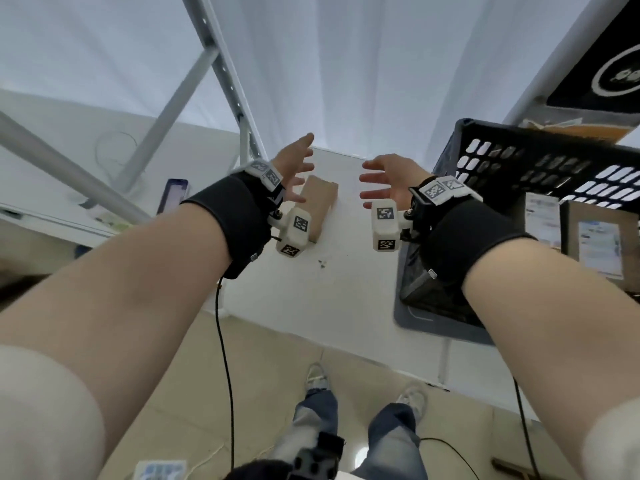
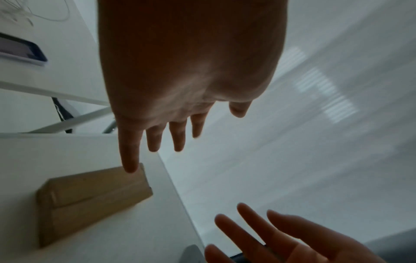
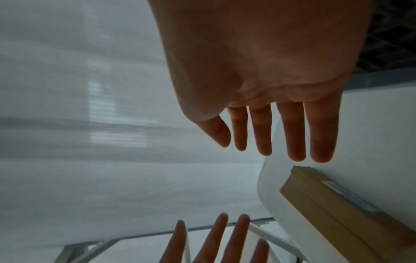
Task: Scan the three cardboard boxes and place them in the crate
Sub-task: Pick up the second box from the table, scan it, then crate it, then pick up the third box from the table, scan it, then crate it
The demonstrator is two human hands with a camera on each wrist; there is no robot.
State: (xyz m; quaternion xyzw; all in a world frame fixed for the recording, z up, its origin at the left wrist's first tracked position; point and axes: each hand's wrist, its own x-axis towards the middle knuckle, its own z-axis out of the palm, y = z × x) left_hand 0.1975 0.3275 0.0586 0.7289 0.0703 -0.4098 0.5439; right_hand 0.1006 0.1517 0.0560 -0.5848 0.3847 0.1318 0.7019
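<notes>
One brown cardboard box (image 1: 318, 202) lies flat on the white table (image 1: 332, 278), also shown in the left wrist view (image 2: 90, 201) and the right wrist view (image 3: 342, 213). My left hand (image 1: 294, 168) hovers over its left side, fingers straight and spread, holding nothing. My right hand (image 1: 388, 181) hangs to the right of the box, palm facing left, fingers spread and empty. A black plastic crate (image 1: 540, 168) stands at the right with two labelled boxes (image 1: 599, 237) inside it.
A phone (image 1: 173, 199) lies on the table to the left. Grey metal frame bars (image 1: 214, 77) rise behind the left hand. A white curtain hangs behind the table. A grey pad (image 1: 429, 320) sits under the crate.
</notes>
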